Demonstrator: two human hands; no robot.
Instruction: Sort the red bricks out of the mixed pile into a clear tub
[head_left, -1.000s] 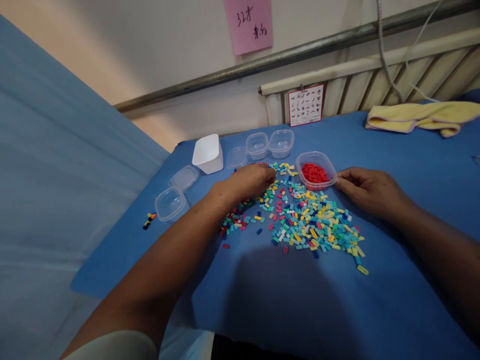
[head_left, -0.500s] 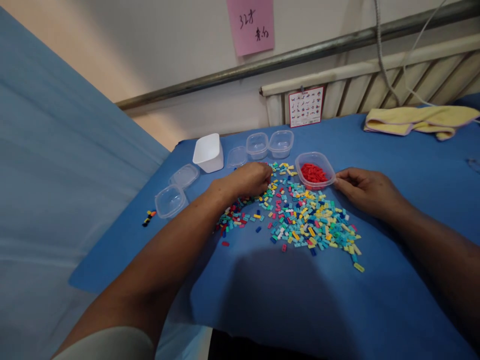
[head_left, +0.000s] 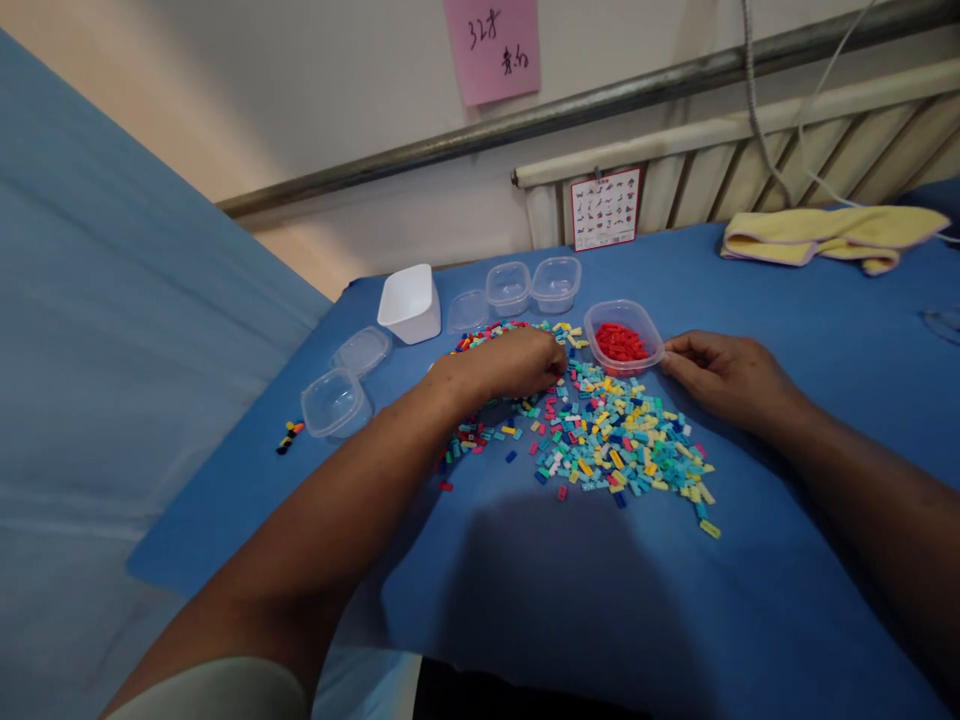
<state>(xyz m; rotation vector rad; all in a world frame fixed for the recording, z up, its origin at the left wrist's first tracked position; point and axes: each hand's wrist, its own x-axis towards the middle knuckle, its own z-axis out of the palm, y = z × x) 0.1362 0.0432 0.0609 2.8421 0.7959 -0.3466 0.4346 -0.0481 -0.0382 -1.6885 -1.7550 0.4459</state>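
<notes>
One blue-covered table [head_left: 825,320] is carrying a broad scatter of small coloured bricks [head_left: 630,440]. The left hand [head_left: 525,362] is covering part of the scatter, fingers bent inward; how wide they are parting, or whether they are gripping a brick, I cannot tell. The right hand [head_left: 724,380] is pinching the right edge of a clear tub [head_left: 619,311], which is standing beside the scatter and holding red pieces [head_left: 621,343].

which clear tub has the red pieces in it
The clear tub touched by the right hand holds red pieces; the back pair and leftmost tub show none.
</notes>
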